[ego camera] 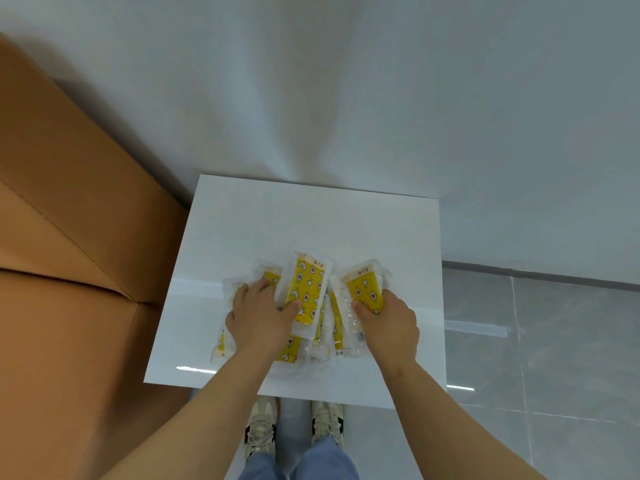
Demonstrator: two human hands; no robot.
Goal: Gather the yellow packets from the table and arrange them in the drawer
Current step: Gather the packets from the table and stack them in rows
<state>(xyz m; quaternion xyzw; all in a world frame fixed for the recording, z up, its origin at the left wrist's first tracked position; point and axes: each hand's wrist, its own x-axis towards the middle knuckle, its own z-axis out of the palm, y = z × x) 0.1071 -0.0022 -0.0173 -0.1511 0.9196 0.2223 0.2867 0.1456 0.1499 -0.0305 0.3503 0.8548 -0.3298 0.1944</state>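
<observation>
Yellow packet (365, 289) pinched at near end by R hand (389, 325). Packet pile (306, 289), just beside that grip, clutched by L hand (259, 318), thumb atop.

Yellow packets (306, 292): at least six, perhaps seven, in one overlapping heap near the front edge of the table (311, 220); overlap and hands prevent an exact count. Hands on the heap: two, left hand (258, 320) and right hand (389, 323). One white table; one cardboard box (69, 237) off its left edge; two shoes (259, 431) below its front edge.

packets (306, 292) lie on the table (311, 216), box (69, 237) to its left.
</observation>
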